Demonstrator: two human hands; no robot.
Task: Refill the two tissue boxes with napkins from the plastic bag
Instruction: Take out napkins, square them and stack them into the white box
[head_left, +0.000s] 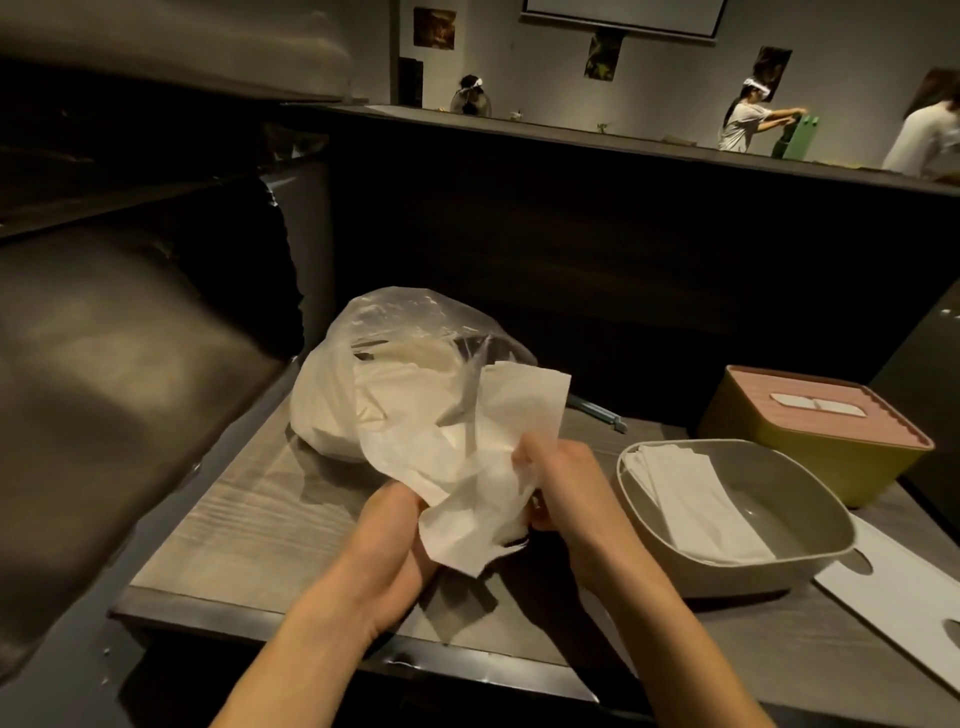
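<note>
Grey wood-grain table (249, 525) in dim room. Left hand (395, 540) and right hand (558, 488) both grasping loose napkin (467, 467), 6 o'clock, apparently folding. Open grey tissue box (810, 558) at 3 o'clock, few napkins (696, 499) inside; next move probably: lay napkin flat there. Plastic bag (343, 395) at 12 o'clock. Lidded yellow tissue box (810, 447) farther, 2 o'clock.

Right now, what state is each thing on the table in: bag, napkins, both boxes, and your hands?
plastic bag: open, napkins still inside, lying on the table.
loose napkin: unfolded and crumpled, held in both hands.
left hand: grips the napkin's lower edge.
right hand: pinches the napkin's right side.
grey tissue box: lid off, partly filled with folded napkins.
yellow tissue box: pink lid on, closed.
white lid: off, flat on the table.
</note>
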